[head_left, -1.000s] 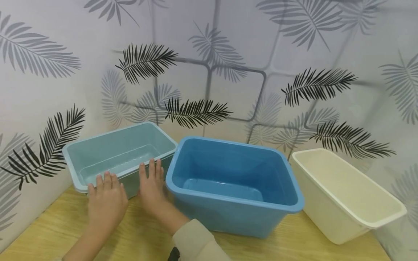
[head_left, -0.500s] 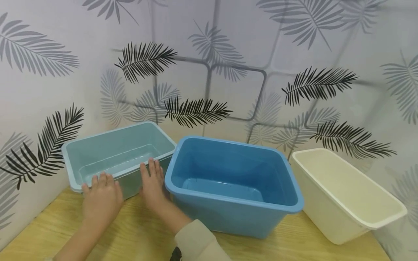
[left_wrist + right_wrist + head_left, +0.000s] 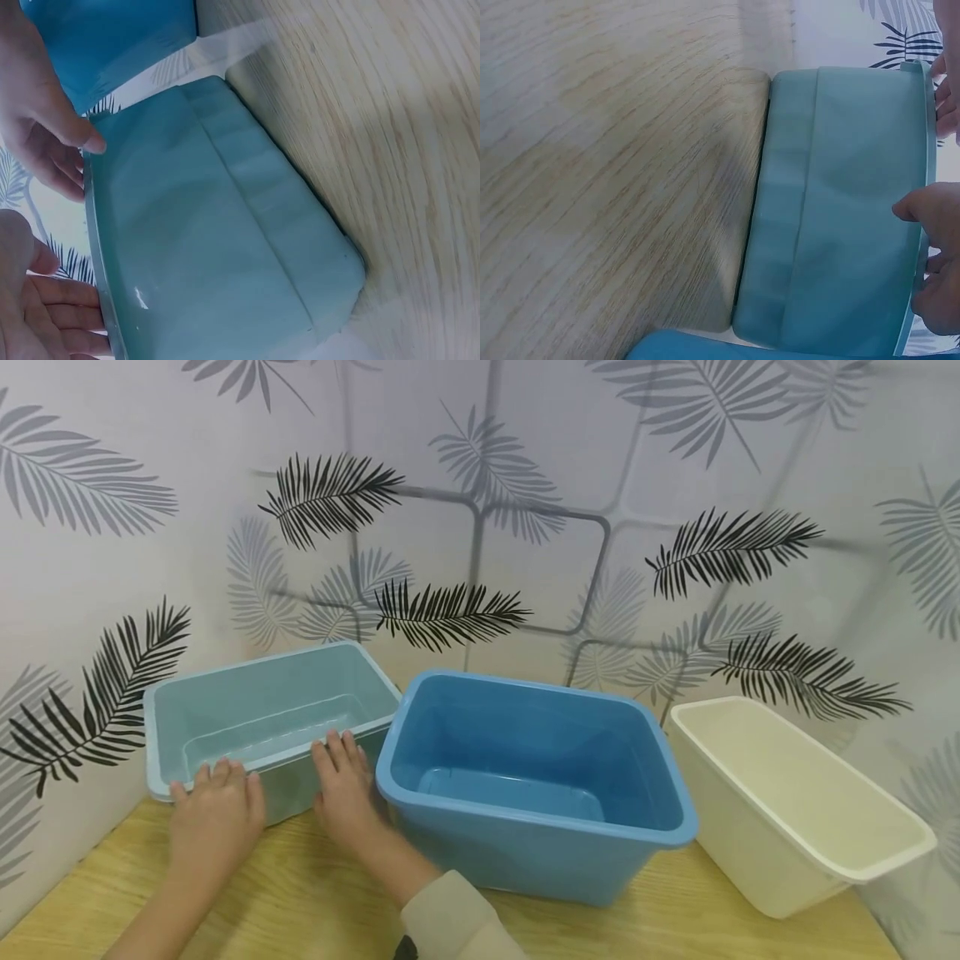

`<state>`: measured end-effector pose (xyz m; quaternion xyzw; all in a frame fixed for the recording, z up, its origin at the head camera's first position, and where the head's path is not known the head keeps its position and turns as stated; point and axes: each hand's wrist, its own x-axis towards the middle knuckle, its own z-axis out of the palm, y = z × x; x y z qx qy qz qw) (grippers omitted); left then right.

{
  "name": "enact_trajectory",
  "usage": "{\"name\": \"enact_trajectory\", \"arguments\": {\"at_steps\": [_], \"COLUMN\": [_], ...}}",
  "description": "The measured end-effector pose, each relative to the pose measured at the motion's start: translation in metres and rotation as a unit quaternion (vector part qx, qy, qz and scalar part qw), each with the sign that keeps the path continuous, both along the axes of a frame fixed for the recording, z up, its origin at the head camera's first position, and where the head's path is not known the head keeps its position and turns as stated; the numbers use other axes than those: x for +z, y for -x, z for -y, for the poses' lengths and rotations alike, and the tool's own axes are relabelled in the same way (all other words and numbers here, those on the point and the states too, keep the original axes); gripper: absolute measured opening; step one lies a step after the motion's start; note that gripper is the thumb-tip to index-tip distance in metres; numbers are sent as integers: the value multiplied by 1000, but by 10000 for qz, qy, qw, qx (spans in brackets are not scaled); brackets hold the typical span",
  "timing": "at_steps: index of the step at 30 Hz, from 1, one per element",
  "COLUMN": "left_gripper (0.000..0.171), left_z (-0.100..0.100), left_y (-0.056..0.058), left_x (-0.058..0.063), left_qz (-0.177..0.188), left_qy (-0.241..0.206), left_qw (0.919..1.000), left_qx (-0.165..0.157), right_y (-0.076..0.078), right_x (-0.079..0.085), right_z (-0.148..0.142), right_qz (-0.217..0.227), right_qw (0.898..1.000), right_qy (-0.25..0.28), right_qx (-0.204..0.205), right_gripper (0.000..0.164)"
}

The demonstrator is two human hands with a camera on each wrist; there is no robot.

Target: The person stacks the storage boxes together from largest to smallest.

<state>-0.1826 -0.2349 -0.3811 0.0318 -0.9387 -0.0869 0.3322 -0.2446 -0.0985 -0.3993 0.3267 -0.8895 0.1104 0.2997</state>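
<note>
A pale teal plastic tub stands on the wooden table at the left in the head view. My left hand lies at the left part of its near rim, fairly straight fingers touching the rim in the left wrist view. Farther right along that rim is my right hand. It holds the rim: the right wrist view has its thumb against the outer wall and its bent fingers behind the rim, partly hidden. The tub's inside shows nothing in it.
A larger blue tub stands close on the teal tub's right. At the far right is a cream tub, set at an angle. Leaf-patterned wall covering rises behind all three. Wood-grain tabletop shows in front.
My left hand has shifted left. The teal tub's near left corner has moved left with it, so the tub has turned slightly. My right hand has moved only a little.
</note>
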Motion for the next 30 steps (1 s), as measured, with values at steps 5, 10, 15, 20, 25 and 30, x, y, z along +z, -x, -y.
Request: {"name": "enact_trajectory", "arguments": {"at_steps": [5,10,15,20,25,30], "left_gripper": [32,30,29,28,28,26], "left_z": [4,8,11,14,18,21], "left_y": [-1,0,2,1,2,1], "left_x": [-1,-2,-3,-3,-3,-2], "left_qz": [-267,-688,-839,-936,-1068,-982], "left_qy": [28,126,91,31,59,-3], "left_qw": [9996,9975,9963,9955,9941,9949], "left_qx": [-92,-139,-139,-151,-191,-247], "right_y": [-3,-7,-13,-19,-24,-28], "right_x": [-2,-2,1,3,4,5], "right_z": [0,2,1,2,4,5], "right_qz": [-309,-323,-210,-350,-521,-525], "right_qw": [9992,9981,9973,9956,9947,9957], "right_qy": [-225,-450,-621,-764,-735,-577], "right_qx": [-132,-252,-336,-417,-489,-501], "right_gripper": [51,52,52,51,52,54]}}
